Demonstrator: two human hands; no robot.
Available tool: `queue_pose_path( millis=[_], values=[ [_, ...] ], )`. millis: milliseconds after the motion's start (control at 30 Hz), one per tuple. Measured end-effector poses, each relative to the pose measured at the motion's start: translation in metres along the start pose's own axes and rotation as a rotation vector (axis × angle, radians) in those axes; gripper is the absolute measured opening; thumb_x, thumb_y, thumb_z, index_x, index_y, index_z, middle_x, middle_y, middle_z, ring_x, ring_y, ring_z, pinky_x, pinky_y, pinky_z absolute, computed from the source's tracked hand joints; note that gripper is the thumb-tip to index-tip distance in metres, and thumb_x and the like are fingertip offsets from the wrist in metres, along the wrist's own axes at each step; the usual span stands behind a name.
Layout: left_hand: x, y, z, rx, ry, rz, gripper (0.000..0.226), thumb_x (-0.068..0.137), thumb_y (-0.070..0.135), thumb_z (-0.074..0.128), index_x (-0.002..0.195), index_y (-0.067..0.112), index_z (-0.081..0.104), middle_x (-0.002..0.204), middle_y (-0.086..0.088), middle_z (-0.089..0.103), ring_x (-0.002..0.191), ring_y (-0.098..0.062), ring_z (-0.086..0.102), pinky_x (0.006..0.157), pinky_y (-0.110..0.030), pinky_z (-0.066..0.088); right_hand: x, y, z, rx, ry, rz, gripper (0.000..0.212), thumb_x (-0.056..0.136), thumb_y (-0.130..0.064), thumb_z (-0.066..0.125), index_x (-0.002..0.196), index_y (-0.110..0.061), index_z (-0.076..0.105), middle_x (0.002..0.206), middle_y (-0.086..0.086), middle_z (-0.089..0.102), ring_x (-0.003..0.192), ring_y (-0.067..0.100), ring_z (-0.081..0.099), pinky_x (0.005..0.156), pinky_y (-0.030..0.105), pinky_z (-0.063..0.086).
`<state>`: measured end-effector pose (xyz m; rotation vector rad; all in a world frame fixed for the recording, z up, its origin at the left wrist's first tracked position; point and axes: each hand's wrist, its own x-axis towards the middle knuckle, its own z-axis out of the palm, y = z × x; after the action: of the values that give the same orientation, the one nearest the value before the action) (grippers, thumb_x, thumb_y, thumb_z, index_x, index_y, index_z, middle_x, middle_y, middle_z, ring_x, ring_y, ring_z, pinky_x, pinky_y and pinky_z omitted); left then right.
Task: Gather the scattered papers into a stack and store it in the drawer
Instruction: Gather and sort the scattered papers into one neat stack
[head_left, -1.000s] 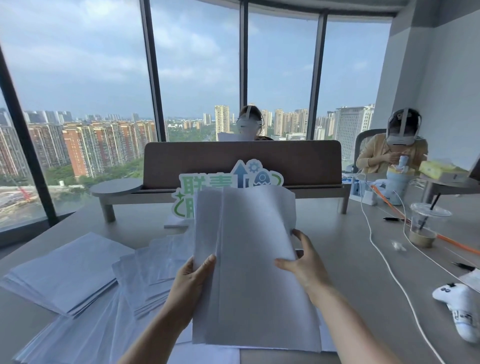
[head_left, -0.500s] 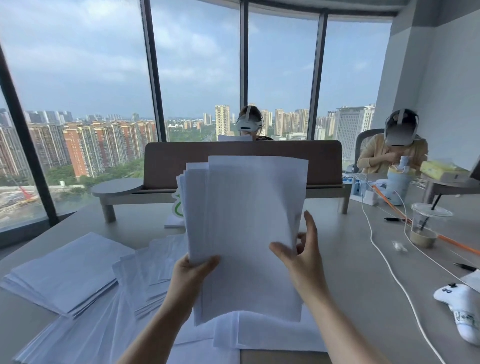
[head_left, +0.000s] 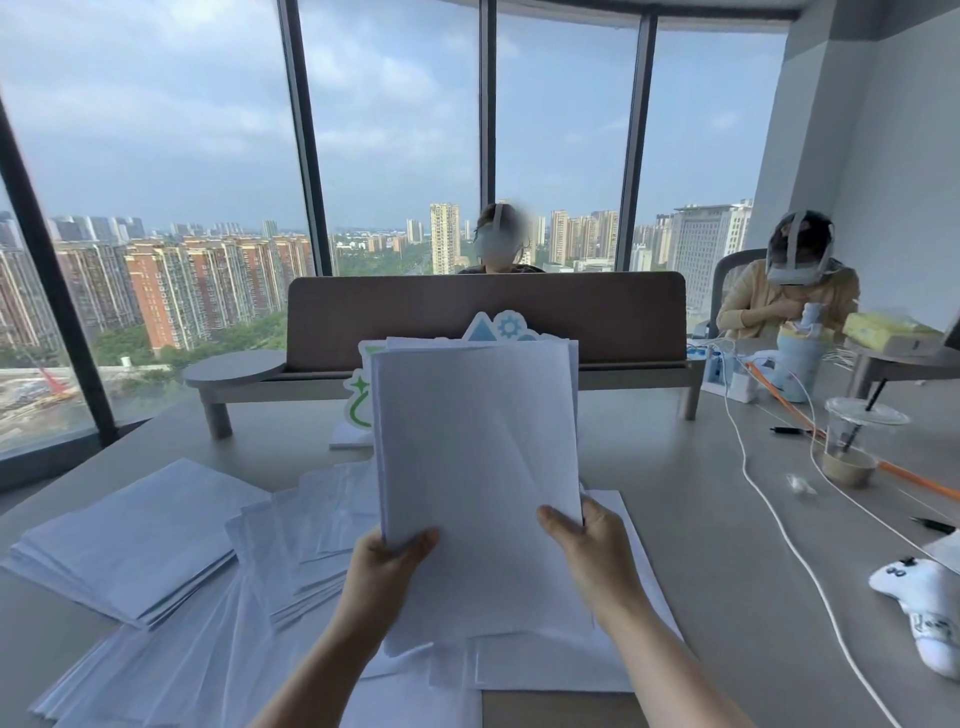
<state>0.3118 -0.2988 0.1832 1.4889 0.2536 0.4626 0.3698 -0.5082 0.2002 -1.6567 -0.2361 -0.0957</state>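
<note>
I hold a stack of white papers (head_left: 475, 447) upright over the grey table (head_left: 691, 525), its lower edge resting on loose sheets (head_left: 550, 665) that lie below. My left hand (head_left: 384, 577) grips the stack's lower left side and my right hand (head_left: 592, 551) grips its lower right side. Another pile of papers (head_left: 135, 540) lies at the left, and a fanned pile (head_left: 296, 545) sits beside it. More sheets (head_left: 156, 670) spread toward the near left edge. No drawer is in view.
A brown desk divider (head_left: 613, 317) on a low shelf stands behind the stack, with a blue-green sign (head_left: 358, 400) partly hidden. At the right are white cables (head_left: 779, 525), a plastic cup with a straw (head_left: 849, 447), pens and a white controller (head_left: 930, 618). Two people with headsets sit beyond.
The stack was lifted off the table, then brought down and squared upright, its edges now nearly flush. Both hands slid to its lower corners.
</note>
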Motion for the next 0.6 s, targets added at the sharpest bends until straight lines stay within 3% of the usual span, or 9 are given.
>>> queue_pose_path(
  millis=[100,167,200,267,333,433,600],
  values=[
    [0.004,0.005,-0.006,0.013,0.052,0.022,0.008,0.082,0.003,0.07,0.075,0.003,0.073,0.063,-0.002,0.069,0.065,-0.019,0.063,0.056,-0.028,0.053,0.003,-0.002,-0.003,-0.124,0.031,0.009,0.043,0.088,-0.051,0.056,0.082,-0.008,0.061,0.066,0.005,0.056,0.062,0.022,0.051,0.06,0.031,0.036],
    [0.006,0.007,-0.015,-0.012,0.098,-0.003,0.006,0.081,0.005,0.072,0.075,0.004,0.072,0.06,0.0,0.069,0.061,-0.018,0.063,0.051,-0.024,0.052,0.01,0.001,-0.009,-0.235,0.043,0.055,0.033,0.093,-0.047,0.053,0.091,-0.017,0.065,0.085,-0.001,0.067,0.085,0.023,0.063,0.07,0.032,0.043],
    [0.008,0.006,-0.022,-0.027,0.127,-0.025,0.004,0.079,0.007,0.075,0.077,0.004,0.072,0.061,0.0,0.069,0.062,-0.019,0.063,0.052,-0.025,0.052,0.014,0.005,-0.014,-0.352,0.039,0.1,0.03,0.092,-0.046,0.054,0.104,-0.021,0.066,0.103,-0.002,0.069,0.101,0.022,0.063,0.078,0.032,0.045],
    [0.012,0.005,-0.034,-0.049,0.183,-0.057,0.016,0.073,0.014,0.08,0.083,0.003,0.072,0.068,-0.005,0.07,0.069,-0.023,0.062,0.065,-0.033,0.052,0.021,0.015,-0.025,-0.65,0.01,0.232,0.058,0.084,-0.055,0.054,0.132,-0.022,0.053,0.13,0.002,0.06,0.12,0.028,0.055,0.087,0.032,0.045],
    [0.012,0.004,-0.044,-0.051,0.233,-0.077,0.018,0.073,0.016,0.079,0.084,0.005,0.071,0.076,-0.01,0.069,0.075,-0.025,0.062,0.069,-0.035,0.05,0.024,0.025,-0.034,-0.879,-0.044,0.384,0.085,0.072,-0.068,0.053,0.142,-0.023,0.038,0.138,0.005,0.053,0.126,0.032,0.048,0.096,0.039,0.045],
    [0.009,0.005,-0.053,-0.029,0.289,-0.086,0.01,0.082,0.011,0.072,0.09,0.006,0.069,0.081,-0.011,0.066,0.071,-0.024,0.059,0.053,-0.022,0.049,0.02,0.038,-0.038,-1.011,-0.131,0.523,0.115,0.05,-0.081,0.053,0.147,-0.024,0.027,0.14,0.003,0.051,0.129,0.03,0.046,0.1,0.044,0.043],
    [0.007,0.001,-0.058,-0.01,0.313,-0.115,0.023,0.084,0.009,0.069,0.104,-0.001,0.067,0.092,-0.016,0.064,0.068,-0.021,0.056,0.058,-0.027,0.044,0.017,0.039,-0.033,-1.123,-0.152,0.539,0.111,0.05,-0.078,0.063,0.14,-0.022,0.029,0.135,0.006,0.052,0.127,0.031,0.044,0.097,0.045,0.044]
  ],
)
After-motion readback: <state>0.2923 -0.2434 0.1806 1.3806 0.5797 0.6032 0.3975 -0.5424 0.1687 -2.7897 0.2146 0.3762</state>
